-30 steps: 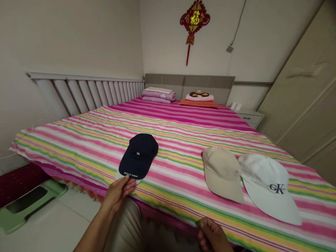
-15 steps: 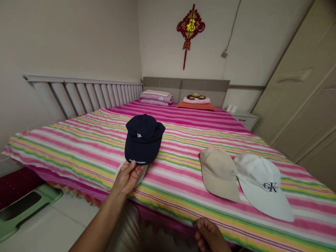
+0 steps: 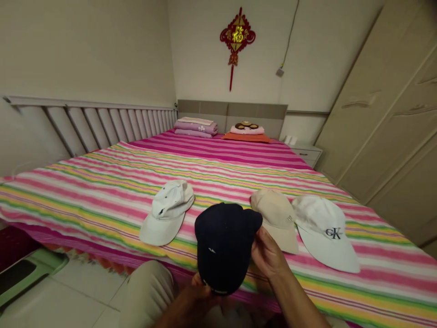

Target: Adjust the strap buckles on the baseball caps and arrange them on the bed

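A navy cap [image 3: 223,243] hangs in front of me just above the bed's near edge, its brim pointing down toward me. My left hand [image 3: 200,291] pinches the brim from below, partly hidden by the cap and in shadow. On the cap's right side, my right hand [image 3: 268,253] grips the crown's edge. A white cap [image 3: 169,212] with a small dark logo lies on the striped sheet to the left. To the right are a beige cap [image 3: 275,218], partly behind my right hand, and a white cap with dark letters [image 3: 324,232], which touch each other.
The striped bed [image 3: 102,200] spans the view, with folded purple bedding [image 3: 196,128] and a pink and orange stack [image 3: 247,132] by the headboard. A green stool [image 3: 37,273] stands at lower left. A nightstand [image 3: 307,155] and wardrobe [image 3: 375,114] are at right.
The navy cap has come down and right, closer to me, uncovering the white cap behind it. My right hand has risen and taken hold of the cap's side. The view has shifted slightly.
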`<state>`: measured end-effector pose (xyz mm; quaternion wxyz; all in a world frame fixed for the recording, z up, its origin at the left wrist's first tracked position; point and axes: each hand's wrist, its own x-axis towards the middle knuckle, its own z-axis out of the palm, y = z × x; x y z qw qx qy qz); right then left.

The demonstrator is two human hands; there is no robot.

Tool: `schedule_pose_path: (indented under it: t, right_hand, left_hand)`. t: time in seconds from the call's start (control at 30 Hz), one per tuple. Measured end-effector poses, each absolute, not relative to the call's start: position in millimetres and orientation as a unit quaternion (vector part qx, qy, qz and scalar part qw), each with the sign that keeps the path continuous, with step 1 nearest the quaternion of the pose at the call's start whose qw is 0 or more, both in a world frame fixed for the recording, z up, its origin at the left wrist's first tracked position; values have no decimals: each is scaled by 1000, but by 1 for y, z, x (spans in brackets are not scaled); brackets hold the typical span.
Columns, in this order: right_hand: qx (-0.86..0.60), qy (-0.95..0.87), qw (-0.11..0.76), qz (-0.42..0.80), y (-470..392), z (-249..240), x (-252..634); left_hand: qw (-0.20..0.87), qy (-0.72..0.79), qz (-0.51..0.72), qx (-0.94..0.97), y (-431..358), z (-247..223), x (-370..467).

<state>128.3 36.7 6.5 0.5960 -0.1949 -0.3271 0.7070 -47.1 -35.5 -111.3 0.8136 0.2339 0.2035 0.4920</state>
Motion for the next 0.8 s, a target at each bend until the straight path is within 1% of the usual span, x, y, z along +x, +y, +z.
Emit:
schedule_pose_path:
  t: [0.1,0.27,0.37,0.47,0.6,0.7,0.8]
  right_hand:
    - [-211,-332,579,714,36,0,128]
    - [-216,-370,515,742,24,-5,129]
    - [-219,-400,485,747,16,-7,132]
    - [-230,-399,493,738,7,-9,138]
    - [-228,-366,519,738,-4,-10,149]
    - [-210,-327,545,743,-8,-10,155]
    - [-203,-301,544,756,-10,-9,157]
  left_hand:
    - [826,190,459,267,-33,-111,-58]
    - [833,153,495,197,-3,-94,-84]
    - [825,122,505,221,16,-73,-92]
    - [814,91,519,242,25,-59,-95]
    - [818,70,523,230,25,-58,-100]
    - [842,55,497,202,23,-60,-102]
    - [865,40,463,188,24,-57,-99]
